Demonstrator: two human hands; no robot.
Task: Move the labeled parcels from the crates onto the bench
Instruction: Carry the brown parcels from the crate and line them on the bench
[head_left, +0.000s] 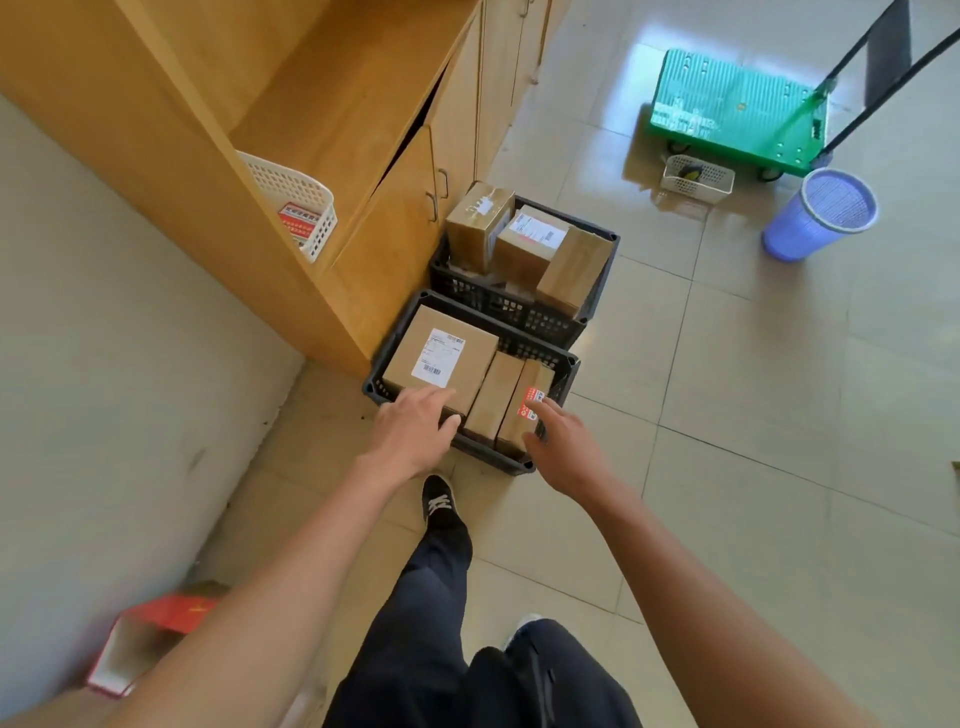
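Observation:
Two black plastic crates stand on the floor beside a wooden cabinet. The near crate (566, 366) holds a large cardboard parcel (410, 358) with a white label, a plain narrow parcel (496, 395) and a narrow parcel with a red sticker (524, 410). The far crate (605, 291) holds three more brown parcels (524, 249). My left hand (410, 428) reaches over the near edge of the large parcel with fingers straight. My right hand (563, 449) hovers open at the red-sticker parcel's near end, fingers spread. Neither hand holds anything.
The wooden cabinet (332, 130) rises at the left with a white basket (296, 200) on its shelf. A green trolley (737, 111), a small white basket (698, 176) and a purple bin (821, 213) stand on the tiled floor at right. A red box (150, 639) lies near left.

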